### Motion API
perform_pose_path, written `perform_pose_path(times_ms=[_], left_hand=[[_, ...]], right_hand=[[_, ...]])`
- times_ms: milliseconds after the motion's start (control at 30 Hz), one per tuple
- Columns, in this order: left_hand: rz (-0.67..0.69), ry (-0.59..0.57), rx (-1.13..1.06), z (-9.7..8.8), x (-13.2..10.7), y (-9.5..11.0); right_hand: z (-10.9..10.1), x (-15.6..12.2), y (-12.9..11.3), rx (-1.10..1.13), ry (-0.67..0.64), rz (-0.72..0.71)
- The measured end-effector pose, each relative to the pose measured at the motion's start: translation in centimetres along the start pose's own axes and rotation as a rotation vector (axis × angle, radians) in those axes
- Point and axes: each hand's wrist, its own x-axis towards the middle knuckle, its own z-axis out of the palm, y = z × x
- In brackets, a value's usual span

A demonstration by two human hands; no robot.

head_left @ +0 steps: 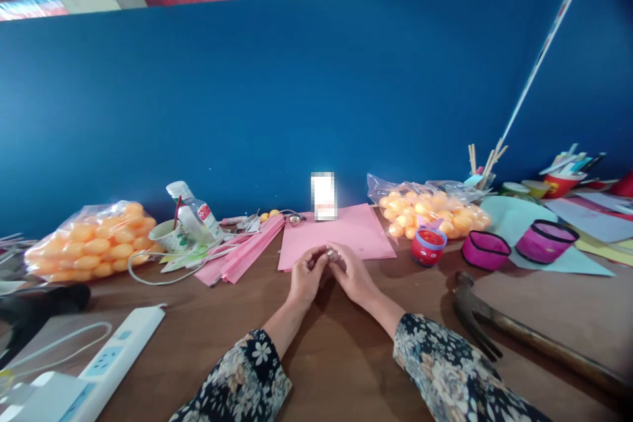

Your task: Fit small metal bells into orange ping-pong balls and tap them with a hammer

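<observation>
One big blue wall (297,92) stands behind one brown worktop (346,349); a long hammer (524,330) lies on the right, with its claw end nearer the middle; a see-through bag of orange balls (93,247) sits far to the left, and another bag of orange balls (430,211) sits on the right, near the wall; a white power strip (123,339) lies slanted at the front left; some flat pink paper (356,231) lies in the middle, and a bunch of pink strips (254,250) lies to its left; the left hand (305,277) and the right hand (353,277) meet at the front edge of the pink paper; both have their fingers bent in, nearly closed, with the tips pinching one tiny shiny thing; a clear bottle (198,214) is just beside a paper cup (173,237); two purple bands (487,257) with black edges stand near a little red pot (428,254); a silver ball (295,218) is by the back left corner of the pink paper; the tiny shiny thing (332,254) sits between the two hands' fingertips, too small to tell what it is.
</observation>
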Motion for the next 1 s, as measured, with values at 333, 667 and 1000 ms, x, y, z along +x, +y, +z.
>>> perform_pose_path(times_ms=[333, 667, 1000], left_hand=[[-0.088, 0.063, -0.088, 0.0, -0.3, 0.6], [-0.033, 0.068, -0.052, 0.0, 0.0, 0.1], [-0.051, 0.022, -0.038, 0.0, 0.1, -0.3]], right_hand=[[-0.8, 1.0, -0.8, 0.777, 0.178, 0.564], [-1.5, 1.6, -0.3, 1.033, 0.341, 0.704], [-1.3, 1.6, -0.8, 1.011, 0.254, 0.676]])
